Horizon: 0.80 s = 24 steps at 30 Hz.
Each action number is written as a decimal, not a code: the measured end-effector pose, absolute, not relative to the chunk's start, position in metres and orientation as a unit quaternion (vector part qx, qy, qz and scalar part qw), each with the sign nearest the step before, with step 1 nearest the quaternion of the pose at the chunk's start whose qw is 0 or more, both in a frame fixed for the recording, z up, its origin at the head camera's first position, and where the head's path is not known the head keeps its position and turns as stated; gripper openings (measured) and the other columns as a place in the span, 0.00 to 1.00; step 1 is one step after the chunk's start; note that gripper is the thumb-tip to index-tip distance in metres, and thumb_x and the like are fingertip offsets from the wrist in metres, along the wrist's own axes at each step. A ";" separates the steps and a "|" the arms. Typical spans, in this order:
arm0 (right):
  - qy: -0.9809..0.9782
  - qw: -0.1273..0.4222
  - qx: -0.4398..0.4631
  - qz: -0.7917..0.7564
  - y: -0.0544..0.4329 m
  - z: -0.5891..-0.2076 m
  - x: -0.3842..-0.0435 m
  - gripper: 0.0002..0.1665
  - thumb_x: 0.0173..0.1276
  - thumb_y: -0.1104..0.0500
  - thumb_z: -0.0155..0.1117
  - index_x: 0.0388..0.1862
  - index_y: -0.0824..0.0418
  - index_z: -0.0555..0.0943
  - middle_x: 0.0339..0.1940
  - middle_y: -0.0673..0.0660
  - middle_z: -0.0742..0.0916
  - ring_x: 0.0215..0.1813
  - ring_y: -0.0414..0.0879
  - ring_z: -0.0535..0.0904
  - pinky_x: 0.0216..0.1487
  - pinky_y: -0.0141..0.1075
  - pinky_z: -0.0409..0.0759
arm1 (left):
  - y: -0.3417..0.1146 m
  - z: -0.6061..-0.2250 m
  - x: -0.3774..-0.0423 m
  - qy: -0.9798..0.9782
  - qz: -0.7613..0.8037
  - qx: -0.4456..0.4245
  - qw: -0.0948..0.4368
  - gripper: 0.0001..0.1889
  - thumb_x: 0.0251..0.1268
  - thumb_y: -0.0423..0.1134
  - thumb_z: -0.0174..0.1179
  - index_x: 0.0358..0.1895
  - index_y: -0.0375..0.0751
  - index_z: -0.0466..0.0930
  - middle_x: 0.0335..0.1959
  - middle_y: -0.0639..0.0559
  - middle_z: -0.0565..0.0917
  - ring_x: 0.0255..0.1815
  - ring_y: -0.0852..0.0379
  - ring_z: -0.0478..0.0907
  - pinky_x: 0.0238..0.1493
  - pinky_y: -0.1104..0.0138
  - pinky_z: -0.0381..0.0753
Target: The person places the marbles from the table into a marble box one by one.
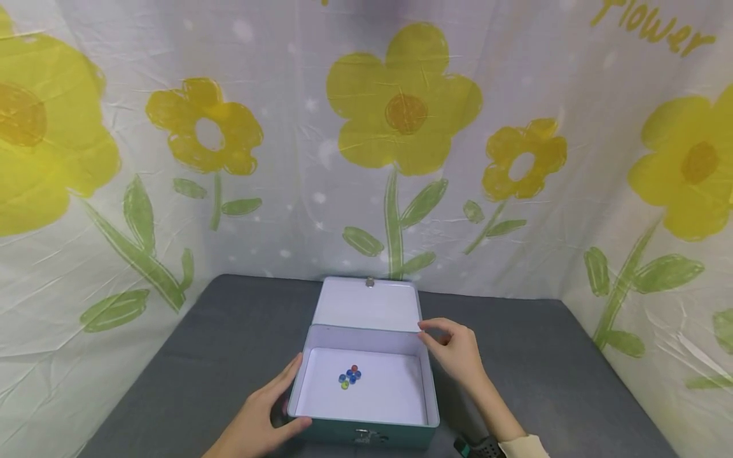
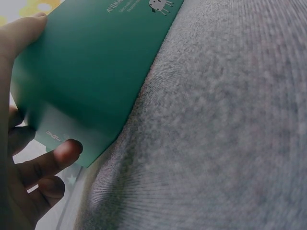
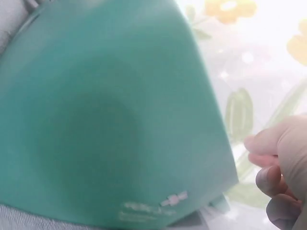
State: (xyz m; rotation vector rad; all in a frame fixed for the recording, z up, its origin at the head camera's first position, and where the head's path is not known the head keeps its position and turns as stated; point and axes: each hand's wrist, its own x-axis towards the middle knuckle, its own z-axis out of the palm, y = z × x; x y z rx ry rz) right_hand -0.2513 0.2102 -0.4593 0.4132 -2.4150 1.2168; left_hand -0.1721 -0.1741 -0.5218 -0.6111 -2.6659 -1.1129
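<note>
A green metal tin box (image 1: 366, 434) with a white inside stands on the table, its lid (image 1: 369, 304) swung back. Small glass marbles, several blue, one red (image 1: 354, 368) and one yellow-green (image 1: 345, 385), lie clustered on its floor, left of the middle. My left hand (image 1: 260, 407) holds the front left corner, thumb at the front edge and fingers along the left side. At the back right corner, by the hinge, is my right hand (image 1: 455, 350), thumb and forefinger close together. In the right wrist view its fingertips (image 3: 254, 143) appear apart from the green wall, holding nothing visible.
A dark grey cloth covers the table (image 1: 240, 331). Behind and on both sides hangs a white curtain (image 1: 292, 191) printed with yellow flowers. A metal clasp (image 1: 369, 282) sits on the lid's far edge, and a latch (image 1: 366, 436) on the box front.
</note>
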 end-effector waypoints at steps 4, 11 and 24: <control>-0.870 0.199 0.131 0.433 0.222 -0.460 -0.251 0.11 0.66 0.64 0.78 0.47 0.60 0.92 0.17 0.46 0.80 0.11 0.27 0.55 0.13 0.26 0.56 | -0.175 -0.521 -0.172 -0.900 -0.378 -0.201 0.080 0.52 0.62 0.58 0.76 0.86 0.52 0.58 0.84 0.51 0.64 0.78 0.42 0.68 0.68 0.45 0.80; -0.874 0.211 0.104 0.425 0.242 -0.460 -0.251 0.11 0.67 0.64 0.78 0.47 0.60 0.92 0.11 0.46 0.76 0.11 0.26 0.53 0.14 0.25 0.53 | -0.175 -0.520 -0.173 -0.900 -0.381 -0.199 0.072 0.52 0.63 0.58 0.75 0.86 0.53 0.57 0.84 0.51 0.64 0.79 0.42 0.67 0.68 0.45 0.80; -0.886 0.219 0.060 0.403 0.283 -0.458 -0.246 0.11 0.70 0.62 0.76 0.51 0.60 0.91 0.17 0.62 0.87 0.08 0.33 0.64 0.12 0.27 0.56 | -0.175 -0.519 -0.173 -0.902 -0.381 -0.195 0.068 0.52 0.63 0.57 0.76 0.86 0.53 0.57 0.84 0.51 0.63 0.79 0.42 0.67 0.68 0.42 0.78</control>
